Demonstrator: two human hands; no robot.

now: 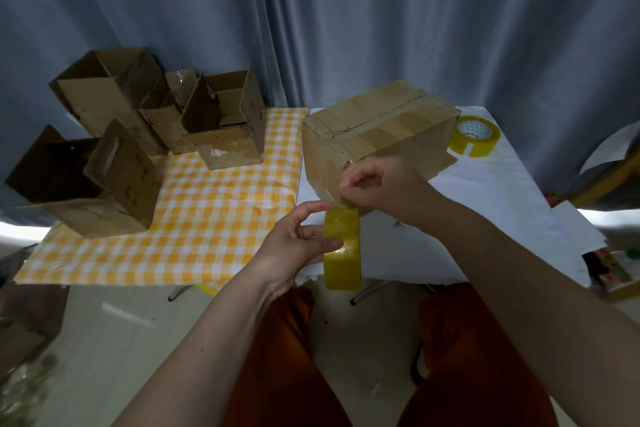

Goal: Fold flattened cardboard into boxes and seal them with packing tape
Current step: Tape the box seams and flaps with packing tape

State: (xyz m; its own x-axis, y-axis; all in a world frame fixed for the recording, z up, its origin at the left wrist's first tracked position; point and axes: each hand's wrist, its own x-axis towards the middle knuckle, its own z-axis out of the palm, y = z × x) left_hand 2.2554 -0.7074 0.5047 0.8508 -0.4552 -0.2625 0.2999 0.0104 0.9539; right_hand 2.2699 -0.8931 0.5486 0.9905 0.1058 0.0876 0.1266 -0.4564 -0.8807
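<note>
No readable writing on the taped box (377,128), tilted on the white cloth (491,198), seam running near-left to far-right. Tape roll (342,250) held on edge by left hand (298,246) at the near table edge; right hand (377,184) pinching its free end against the box's near corner. Open checked cloth (207,218) to the left.

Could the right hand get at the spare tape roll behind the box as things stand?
Probably not right away: the right hand is pinching tape at the box, which stands between it and the spare roll. Once freed, it could go round the box's right side.
</note>
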